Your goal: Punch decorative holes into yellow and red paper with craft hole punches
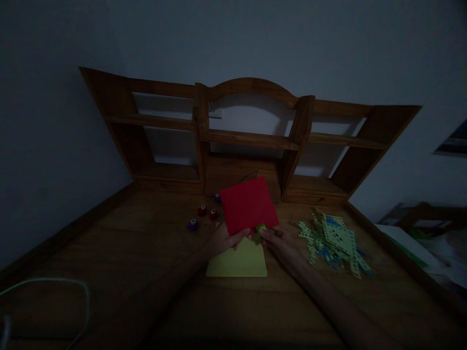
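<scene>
A square sheet of red paper (249, 206) is held up and tilted above the desk. My left hand (226, 239) is closed on its lower left edge, thumb on the front. At the lower right edge of the sheet, my right hand (274, 237) grips a small bright green paper punch (260, 229), partly covered by the fingers. Beneath both hands lies yellow paper (239, 262), flat on the wood. To the left stand several similar small punches, among them a purple one (193, 224) and a red one (202, 210). Dim light hides fine detail.
A heap of yellow and blue paper pieces with cut-out holes (337, 238) lies to the right. A wooden shelf unit (251, 141) rises along the back of the desk (153, 233). A pale cable (54, 279) curves at the lower left.
</scene>
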The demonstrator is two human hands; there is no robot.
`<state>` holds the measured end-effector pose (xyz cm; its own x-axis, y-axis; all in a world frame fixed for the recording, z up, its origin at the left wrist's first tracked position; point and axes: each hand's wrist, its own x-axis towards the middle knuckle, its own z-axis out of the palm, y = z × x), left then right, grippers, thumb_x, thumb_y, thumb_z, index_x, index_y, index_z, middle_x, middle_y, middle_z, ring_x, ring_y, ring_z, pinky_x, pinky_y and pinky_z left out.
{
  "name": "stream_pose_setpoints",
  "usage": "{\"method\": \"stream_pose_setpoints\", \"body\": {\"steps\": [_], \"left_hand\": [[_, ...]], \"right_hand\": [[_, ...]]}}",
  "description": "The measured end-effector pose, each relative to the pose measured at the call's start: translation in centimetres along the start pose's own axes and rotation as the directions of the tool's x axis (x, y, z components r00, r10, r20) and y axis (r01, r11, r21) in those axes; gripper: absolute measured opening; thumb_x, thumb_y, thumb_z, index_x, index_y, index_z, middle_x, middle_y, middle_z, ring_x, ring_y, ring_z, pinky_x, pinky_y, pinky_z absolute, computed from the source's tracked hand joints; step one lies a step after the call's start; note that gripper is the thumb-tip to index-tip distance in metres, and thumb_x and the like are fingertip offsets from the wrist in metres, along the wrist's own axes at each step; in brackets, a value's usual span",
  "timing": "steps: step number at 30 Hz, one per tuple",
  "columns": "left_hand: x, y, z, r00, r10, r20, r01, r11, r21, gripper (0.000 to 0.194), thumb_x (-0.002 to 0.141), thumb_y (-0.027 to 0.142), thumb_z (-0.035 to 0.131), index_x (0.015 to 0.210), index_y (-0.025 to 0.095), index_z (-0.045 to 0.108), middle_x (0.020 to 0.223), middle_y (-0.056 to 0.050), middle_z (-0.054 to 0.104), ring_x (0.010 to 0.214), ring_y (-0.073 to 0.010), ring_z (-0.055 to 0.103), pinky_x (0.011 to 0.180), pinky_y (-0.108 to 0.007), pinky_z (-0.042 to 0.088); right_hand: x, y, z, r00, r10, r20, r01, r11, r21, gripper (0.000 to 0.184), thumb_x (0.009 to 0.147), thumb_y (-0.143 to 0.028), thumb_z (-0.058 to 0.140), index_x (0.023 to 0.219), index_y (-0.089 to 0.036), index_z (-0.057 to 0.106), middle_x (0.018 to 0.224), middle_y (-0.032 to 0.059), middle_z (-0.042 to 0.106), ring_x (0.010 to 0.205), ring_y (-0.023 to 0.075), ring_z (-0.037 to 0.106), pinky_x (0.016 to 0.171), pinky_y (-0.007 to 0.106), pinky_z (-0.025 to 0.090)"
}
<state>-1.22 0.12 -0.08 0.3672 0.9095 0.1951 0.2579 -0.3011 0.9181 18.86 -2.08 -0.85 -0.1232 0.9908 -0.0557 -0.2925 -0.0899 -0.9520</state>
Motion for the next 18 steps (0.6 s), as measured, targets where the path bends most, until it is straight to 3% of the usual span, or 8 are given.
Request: {"method": "stream_pose_setpoints", "body": {"steps": [5, 11, 18], "left_hand": [[-0.02, -0.06, 0.11, 1.000, -0.017, 0.018, 0.018, 1.000, -0.018, 0.031, 0.081, 0.046, 0.056, 0.071, 0.017, 0.056, 0.047, 0.003, 0.049, 0.041, -0.0111, 0.045, 0.046, -0.023, 0.039], [-0.08, 0.35, 0.23, 0.999, -0.039, 0.036, 0.041, 0.997, -0.062, 0.030, 0.081, 0.047, 0.057, 0.072, 0.018, 0.055, 0.048, 0.003, 0.049, 0.041, -0.0115, 0.044, 0.044, -0.024, 0.037], [-0.11, 0.46, 0.21, 0.997, -0.014, 0.078, 0.019, 0.998, -0.066, 0.033, 0.082, 0.048, 0.055, 0.075, 0.017, 0.059, 0.047, 0.003, 0.047, 0.041, -0.0110, 0.044, 0.043, -0.023, 0.037]], "right_hand": [[-0.16, -0.09, 0.13, 1.000, 0.008, -0.027, -0.008, 1.000, -0.010, 0.029, 0.062, -0.037, 0.082, 0.071, -0.017, 0.064, 0.063, -0.0008, 0.061, 0.053, 0.0114, 0.051, 0.053, 0.026, 0.037], [-0.04, 0.07, -0.19, 0.999, -0.020, -0.034, 0.016, 0.993, -0.117, 0.039, 0.064, -0.044, 0.079, 0.056, -0.018, 0.052, 0.048, -0.0053, 0.046, 0.045, 0.0084, 0.036, 0.045, 0.025, 0.022], [0.01, 0.28, -0.41, 0.999, -0.040, -0.023, 0.037, 0.994, -0.098, 0.042, 0.064, -0.041, 0.080, 0.055, -0.018, 0.046, 0.049, -0.0065, 0.040, 0.046, 0.0073, 0.032, 0.046, 0.025, 0.019]]}}
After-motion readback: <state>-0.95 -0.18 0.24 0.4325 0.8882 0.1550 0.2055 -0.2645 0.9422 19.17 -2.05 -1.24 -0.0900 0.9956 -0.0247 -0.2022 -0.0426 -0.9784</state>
